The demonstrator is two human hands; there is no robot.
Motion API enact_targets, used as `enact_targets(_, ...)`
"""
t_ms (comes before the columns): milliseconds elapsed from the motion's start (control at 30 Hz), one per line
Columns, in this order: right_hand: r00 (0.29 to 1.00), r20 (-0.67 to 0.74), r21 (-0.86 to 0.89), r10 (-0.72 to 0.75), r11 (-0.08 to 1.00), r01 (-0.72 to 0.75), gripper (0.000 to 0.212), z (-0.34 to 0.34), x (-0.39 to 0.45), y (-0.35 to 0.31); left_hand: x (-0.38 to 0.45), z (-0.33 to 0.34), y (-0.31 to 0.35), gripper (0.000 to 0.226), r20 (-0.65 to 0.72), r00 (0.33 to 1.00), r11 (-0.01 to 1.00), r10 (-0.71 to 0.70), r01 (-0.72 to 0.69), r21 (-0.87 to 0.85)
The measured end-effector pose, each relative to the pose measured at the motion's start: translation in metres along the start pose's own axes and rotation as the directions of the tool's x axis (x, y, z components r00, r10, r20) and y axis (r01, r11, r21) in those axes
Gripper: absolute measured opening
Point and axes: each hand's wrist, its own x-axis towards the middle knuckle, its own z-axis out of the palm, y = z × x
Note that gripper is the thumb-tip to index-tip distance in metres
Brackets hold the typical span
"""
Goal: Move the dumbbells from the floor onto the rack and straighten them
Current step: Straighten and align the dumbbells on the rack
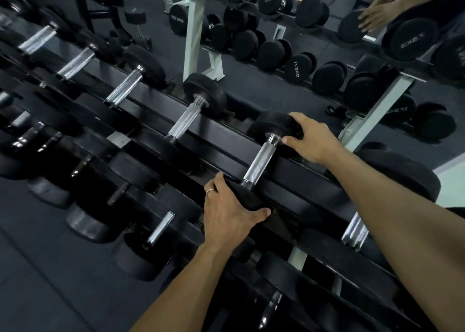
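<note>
Gripping one racked dumbbell [261, 160] by its ends, left hand [231, 213] and right hand [309, 137], neighbouring dumbbell [193, 107] just beside.

On the black metal rack [226, 140], the black round-headed dumbbell with a knurled steel handle [261, 163] has open rail on its left before the next dumbbell [186, 120]; a large black dumbbell head [407, 175] crowds its right

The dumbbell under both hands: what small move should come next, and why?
Probably a slight twist to square it. The left hand holds the near head, the right hand the far head of the dumbbell, already on the rack.
</note>
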Motion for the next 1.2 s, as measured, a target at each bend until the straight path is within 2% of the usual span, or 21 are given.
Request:
enact_targets(133, 1.000, -0.003, -0.124, 0.006, 0.992, -0.007, 0.077, -0.005, -0.021, 0.000, -0.002, -0.001, -0.002, 0.135, 0.009, 1.000, 1.000, 0.015, -0.015, 0.016)
enact_targets(233, 0.999, -0.040, -0.175, 0.021, 0.984, -0.028, 0.074, -0.019, -0.043, 0.003, -0.012, -0.001, 0.002, 0.134, -0.005, 0.997, 0.994, 0.074, -0.073, 0.081)
enact_targets(367, 0.995, -0.087, -0.216, 0.051, 0.974, -0.069, 0.071, -0.043, -0.072, 0.016, -0.035, 0.002, 0.015, 0.121, -0.067, 0.971, 0.958, 0.231, -0.214, 0.192)
enact_targets(467, 0.989, -0.129, -0.229, 0.068, 0.969, -0.097, 0.067, -0.057, -0.098, 0.029, -0.054, 0.011, 0.030, 0.110, -0.042, 0.939, 0.924, 0.340, -0.326, 0.200)
enact_targets(567, 0.979, -0.195, -0.236, 0.049, 0.967, -0.096, 0.064, -0.070, -0.120, 0.045, -0.079, 0.029, 0.044, 0.104, 0.043, 0.915, 0.898, 0.401, -0.402, 0.177)
enact_targets(733, 0.968, -0.220, -0.186, 0.121, 0.969, -0.163, 0.069, -0.087, -0.149, 0.090, -0.119, 0.065, 0.055, 0.118, 0.165, 0.919, 0.926, 0.358, -0.373, 0.065)
enact_targets(833, 0.969, -0.180, -0.129, 0.168, 0.973, -0.193, 0.072, -0.089, -0.162, 0.115, -0.140, 0.085, 0.058, 0.131, 0.238, 0.924, 0.949, 0.300, -0.314, 0.022)
enact_targets(900, 0.979, -0.132, -0.098, 0.157, 0.980, -0.171, 0.071, -0.087, -0.167, 0.130, -0.142, 0.092, 0.061, 0.134, 0.233, 0.933, 0.960, 0.273, -0.281, -0.001)
enact_targets(1033, 0.986, -0.096, -0.049, 0.139, 0.988, -0.144, 0.060, -0.086, -0.161, 0.143, -0.132, 0.091, 0.069, 0.125, 0.252, 0.934, 0.959, 0.252, -0.275, 0.061)
enact_targets(1133, 0.990, -0.087, -0.112, 0.112, 0.986, -0.121, 0.045, -0.087, -0.156, 0.147, -0.130, 0.092, 0.068, 0.117, 0.234, 0.936, 0.956, 0.264, -0.287, 0.068)
enact_targets(1200, 0.994, -0.078, -0.157, 0.081, 0.983, -0.093, 0.043, -0.088, -0.154, 0.148, -0.130, 0.093, 0.068, 0.112, 0.227, 0.935, 0.952, 0.274, -0.296, 0.072)
